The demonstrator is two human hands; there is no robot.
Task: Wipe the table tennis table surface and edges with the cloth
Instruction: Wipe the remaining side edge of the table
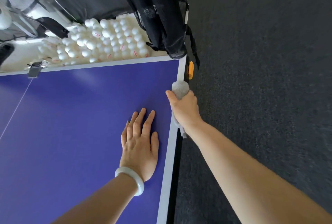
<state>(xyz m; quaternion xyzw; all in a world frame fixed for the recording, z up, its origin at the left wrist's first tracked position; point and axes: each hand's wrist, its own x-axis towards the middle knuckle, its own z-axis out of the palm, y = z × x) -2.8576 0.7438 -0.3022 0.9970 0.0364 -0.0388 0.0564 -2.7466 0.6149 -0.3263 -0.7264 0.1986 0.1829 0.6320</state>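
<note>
Bare forearms (242, 166) reach over one blue table (71, 116); the left hand (139, 144), one white bangle (132, 179) at its wrist, lies flat on the surface, fingers straight, holding nothing; the right hand (186, 108) curls round one fluffy grey cloth (180, 88), bunched on the table's white side edge near the far corner, a tail hanging below the wrist; beyond the table's end, a black net (152, 8) holds white balls (107, 40), too many to count.

The table tennis table (71, 125) had a blue-violet top with a pale border stripe and a thin white centre line. The grey cloth (180, 89) was bunched over the table's right edge near the far corner. It was gripped by the right hand (186, 109), with one end trailing below the wrist.
</note>
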